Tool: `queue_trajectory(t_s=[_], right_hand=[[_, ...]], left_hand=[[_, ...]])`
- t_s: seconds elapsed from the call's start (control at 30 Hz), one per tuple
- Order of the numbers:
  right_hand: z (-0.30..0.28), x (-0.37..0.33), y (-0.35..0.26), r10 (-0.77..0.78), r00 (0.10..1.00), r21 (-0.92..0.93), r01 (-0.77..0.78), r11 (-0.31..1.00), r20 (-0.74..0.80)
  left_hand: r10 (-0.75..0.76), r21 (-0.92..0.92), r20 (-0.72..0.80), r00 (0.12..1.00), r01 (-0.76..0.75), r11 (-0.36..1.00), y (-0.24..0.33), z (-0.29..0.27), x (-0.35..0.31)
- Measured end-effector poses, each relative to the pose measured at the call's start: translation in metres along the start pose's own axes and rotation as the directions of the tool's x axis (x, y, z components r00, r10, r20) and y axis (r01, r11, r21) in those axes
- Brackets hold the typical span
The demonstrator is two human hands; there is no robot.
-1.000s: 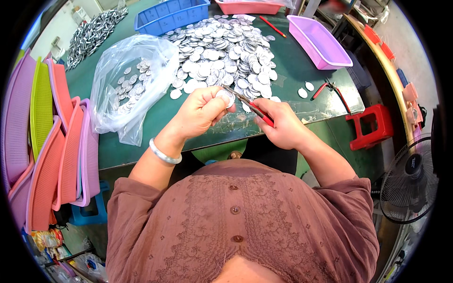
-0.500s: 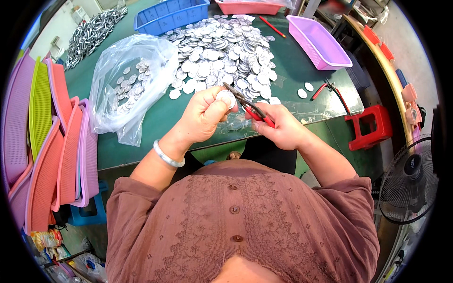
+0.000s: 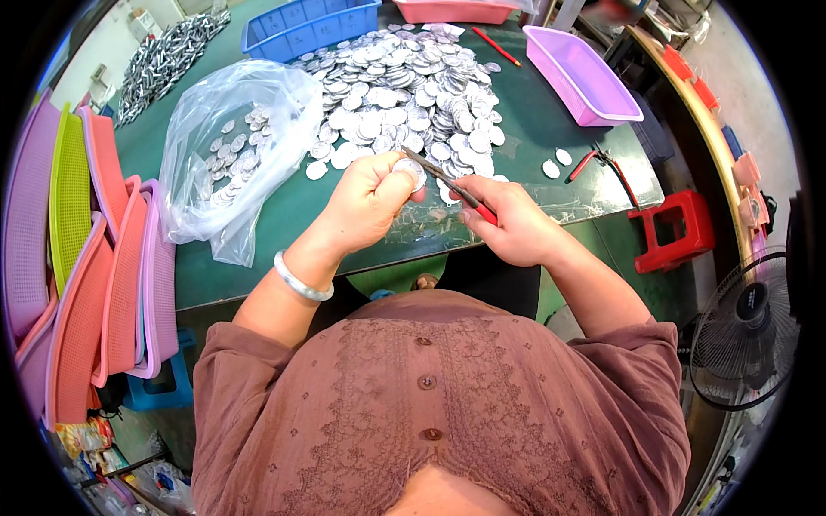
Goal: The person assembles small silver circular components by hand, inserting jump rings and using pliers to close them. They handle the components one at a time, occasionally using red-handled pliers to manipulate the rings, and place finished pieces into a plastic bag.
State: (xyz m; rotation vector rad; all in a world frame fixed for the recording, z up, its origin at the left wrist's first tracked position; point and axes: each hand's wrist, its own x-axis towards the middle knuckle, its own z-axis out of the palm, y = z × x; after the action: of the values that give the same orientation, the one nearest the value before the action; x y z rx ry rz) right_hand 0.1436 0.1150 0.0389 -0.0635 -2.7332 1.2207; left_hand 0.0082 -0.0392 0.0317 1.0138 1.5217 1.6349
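Observation:
Pinched between the thumb and fingers of my left hand (image 3: 370, 198) is a round silver-coloured metal disc (image 3: 411, 175), medal-like, its face partly covered by the thumb. My right hand (image 3: 509, 219) is closed around long-nosed pliers (image 3: 473, 205) with dark jaws and red grips. Their tips point up and left and meet the disc's upper edge; whether they grip it cannot be made out. Beyond my hands a large heap of similar discs (image 3: 387, 95) covers the green table (image 3: 284, 279). A clear plastic bag (image 3: 194, 155) holding more discs lies left of the heap.
Blue (image 3: 305, 30) and pink (image 3: 456, 12) baskets stand at the back. To the right are a purple basket (image 3: 585, 77), a red pencil-like stick (image 3: 496, 46), two loose discs and red-handled cutters (image 3: 602, 163). Nested baskets (image 3: 120, 284) line the left; a red stool (image 3: 675, 232) and fan (image 3: 744, 322) stand right.
The pliers have turned in my right hand, their handles now looking closer together. My left hand has shifted slightly left with the disc, which is tilted differently.

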Motion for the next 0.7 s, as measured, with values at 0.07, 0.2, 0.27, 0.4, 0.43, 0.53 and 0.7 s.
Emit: queue_trajectory(t_s=[0.07,0.2,0.27,0.4,0.43,0.53,0.7], right_hand=[[0.0,0.0,-0.001,0.011,1.0,0.008,-0.011,1.0,0.009],[-0.003,-0.001,-0.007,0.115,0.988,0.042,-0.12,0.992,0.099],[-0.001,-0.005,-0.002,0.111,0.989,0.107,-0.121,0.987,0.093],[0.0,-0.007,-0.001,0.171,0.97,0.253,-0.211,0.944,0.171],[0.0,-0.008,0.0,0.171,0.967,0.302,-0.223,0.927,0.189],[0.003,-0.009,0.003,0.18,0.952,0.45,-0.276,0.849,0.246],[0.012,-0.011,0.014,0.153,0.942,0.612,-0.312,0.727,0.299]], left_hand=[[0.004,0.013,0.011,1.0,-0.004,1.0,0.002,0.0,0.001],[-0.029,-0.015,0.0,1.0,0.029,0.999,0.006,0.001,-0.001],[-0.038,-0.044,0.017,0.999,0.039,0.998,0.006,0.003,-0.001],[-0.009,-0.066,0.048,0.999,0.012,0.998,0.003,0.004,-0.005],[0.008,-0.063,0.044,0.999,-0.005,0.998,0.002,0.005,-0.005],[0.042,-0.091,0.05,0.998,-0.037,0.995,-0.001,0.006,-0.005],[0.035,-0.1,0.051,0.998,-0.03,0.995,-0.008,0.005,-0.006]])
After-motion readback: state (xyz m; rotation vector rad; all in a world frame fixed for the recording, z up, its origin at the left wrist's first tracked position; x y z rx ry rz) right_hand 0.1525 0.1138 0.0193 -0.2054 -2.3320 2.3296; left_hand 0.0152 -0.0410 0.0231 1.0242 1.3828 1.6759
